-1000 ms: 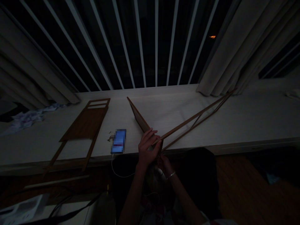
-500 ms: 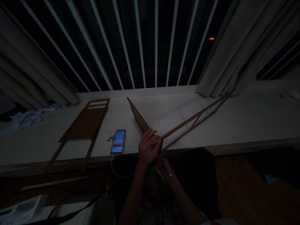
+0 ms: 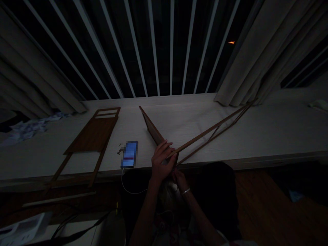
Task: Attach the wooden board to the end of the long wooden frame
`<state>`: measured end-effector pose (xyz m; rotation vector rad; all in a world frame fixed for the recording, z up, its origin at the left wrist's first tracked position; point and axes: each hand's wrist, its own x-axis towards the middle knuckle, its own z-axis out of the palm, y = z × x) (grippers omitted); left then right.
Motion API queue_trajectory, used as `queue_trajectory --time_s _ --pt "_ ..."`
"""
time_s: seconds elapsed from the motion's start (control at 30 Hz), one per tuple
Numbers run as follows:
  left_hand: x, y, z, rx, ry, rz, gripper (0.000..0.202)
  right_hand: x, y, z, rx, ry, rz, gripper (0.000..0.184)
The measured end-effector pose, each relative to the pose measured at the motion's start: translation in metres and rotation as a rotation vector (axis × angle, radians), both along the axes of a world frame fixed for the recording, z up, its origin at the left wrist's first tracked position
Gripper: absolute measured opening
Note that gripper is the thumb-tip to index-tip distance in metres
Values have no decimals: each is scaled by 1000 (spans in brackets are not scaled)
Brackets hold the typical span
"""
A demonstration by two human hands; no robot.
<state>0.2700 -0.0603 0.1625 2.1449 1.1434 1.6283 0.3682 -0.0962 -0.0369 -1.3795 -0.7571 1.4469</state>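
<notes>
Two wooden pieces are gathered at the near edge of a white ledge (image 3: pixel 256 136). The left hand (image 3: pixel 161 162) is clenched around the meeting ends of a slim wooden frame (image 3: pixel 210 130) and a narrow wooden panel (image 3: pixel 152 126), which fan out ahead of it. Just below, the right hand (image 3: pixel 179 179), with a bangle (image 3: pixel 186 191), is held against the ends; its grip cannot be told in the dark. A phone (image 3: pixel 129 154) is left of the left hand, and a flat wooden board (image 3: pixel 92 135) lies further left.
</notes>
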Motion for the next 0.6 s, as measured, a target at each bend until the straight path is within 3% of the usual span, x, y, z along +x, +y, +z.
queue_trajectory --time_s 0.1,0.2,0.3,0.47,0.6 --pt "0 0 0 -1 -3 -1 15 1 0 4 79 -160 -3 47" --pt "0 0 0 -11 4 2 15 4 -1 5 249 -509 23 44" --pt "1 1 -1 -12 1 -1 15 4 -2 5 287 -753 75 45" --pt "0 1 -1 1 -4 3 14 1 -2 8 285 -808 82 47" --pt "0 0 0 -6 19 1 15 0 -1 11 263 -656 13 46"
